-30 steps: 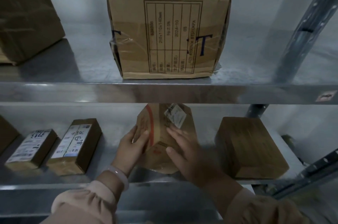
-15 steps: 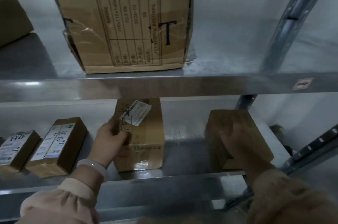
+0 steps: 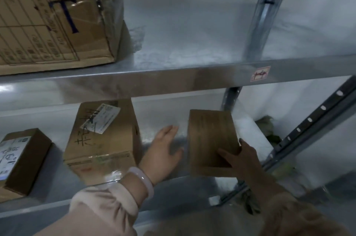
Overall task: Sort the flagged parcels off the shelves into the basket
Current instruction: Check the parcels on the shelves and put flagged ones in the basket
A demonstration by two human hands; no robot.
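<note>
The right hand (image 3: 244,158) grips the plain brown parcel (image 3: 210,135) by its near right corner, thumb across the top, at the lower shelf's (image 3: 57,193) front edge. The left hand (image 3: 163,151) lies open, fingers straight and holding nothing, between that parcel and the labelled carton (image 3: 104,139)

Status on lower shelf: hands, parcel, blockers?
Right hand grips plain brown box at near right corner. Left hand open, just left of it. Labelled box apart, further left. Basket not in view.

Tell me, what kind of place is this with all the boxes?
Likely a parcel storeroom or depot: metal shelves with slotted posts, taped cardboard boxes with shipping labels, and a right hand holding a plain parcel.
</note>
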